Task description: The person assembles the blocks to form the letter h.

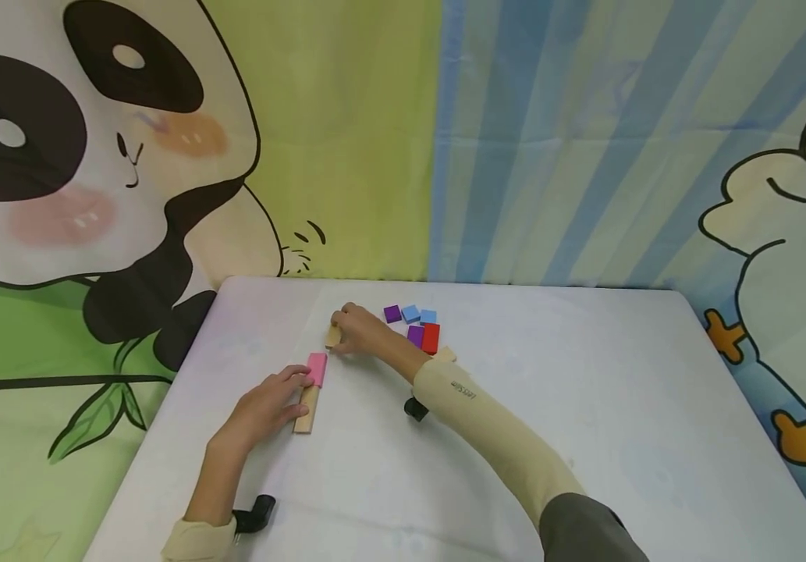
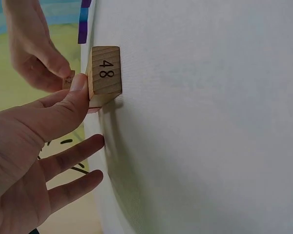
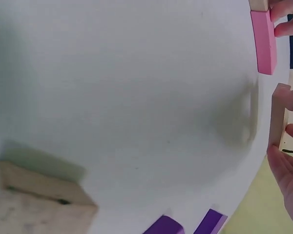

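Note:
A wooden block (image 1: pixel 307 411) and a pink block (image 1: pixel 317 367) lie end to end in a line on the table. My left hand (image 1: pixel 265 406) is at their left side, its thumb by the wooden block and its fingers spread toward the pink one. In the left wrist view, the wooden block's near end (image 2: pixel 106 70) bears the digits 48. Just beyond the pink block, my right hand (image 1: pixel 363 332) pinches another wooden block (image 3: pixel 277 119) between thumb and fingers. The right wrist view shows that block held slightly above the table, apart from the pink block.
Right of my right hand lie purple blocks (image 1: pixel 392 314), light blue blocks (image 1: pixel 410 314) and a red block (image 1: pixel 431 338). A further wooden block (image 1: pixel 446 354) is partly hidden by my right sleeve. A printed curtain (image 1: pixel 515 140) hangs behind the white table (image 1: pixel 585 390).

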`<state>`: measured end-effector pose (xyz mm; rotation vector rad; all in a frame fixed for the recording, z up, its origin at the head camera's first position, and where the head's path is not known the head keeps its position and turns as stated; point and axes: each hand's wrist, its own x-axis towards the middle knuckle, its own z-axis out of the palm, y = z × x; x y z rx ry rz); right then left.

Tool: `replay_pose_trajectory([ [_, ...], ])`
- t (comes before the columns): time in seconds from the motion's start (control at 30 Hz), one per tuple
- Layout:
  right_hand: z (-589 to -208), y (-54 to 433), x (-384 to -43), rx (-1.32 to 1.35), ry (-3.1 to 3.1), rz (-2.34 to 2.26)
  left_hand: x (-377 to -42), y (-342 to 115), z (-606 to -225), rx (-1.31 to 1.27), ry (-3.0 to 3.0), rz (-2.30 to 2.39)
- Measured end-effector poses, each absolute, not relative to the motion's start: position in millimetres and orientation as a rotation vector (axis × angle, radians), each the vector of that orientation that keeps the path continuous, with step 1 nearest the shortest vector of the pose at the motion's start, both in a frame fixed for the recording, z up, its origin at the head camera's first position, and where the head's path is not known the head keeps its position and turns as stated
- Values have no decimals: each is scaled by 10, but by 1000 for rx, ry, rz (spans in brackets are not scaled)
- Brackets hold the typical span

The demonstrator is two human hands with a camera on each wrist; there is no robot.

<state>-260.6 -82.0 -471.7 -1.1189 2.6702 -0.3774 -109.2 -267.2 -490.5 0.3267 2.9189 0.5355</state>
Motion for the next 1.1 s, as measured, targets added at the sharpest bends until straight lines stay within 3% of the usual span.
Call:
replay_pose_trajectory([
  [0.4,-4808,-1099,-2711,-1088,2521,-420,-1095,-2691,-4948,356,2931,535],
  [1.1,-4866,-1104,-2622,-1113,2576,-364,-1177,-2714,-4916,357,2908,498],
])
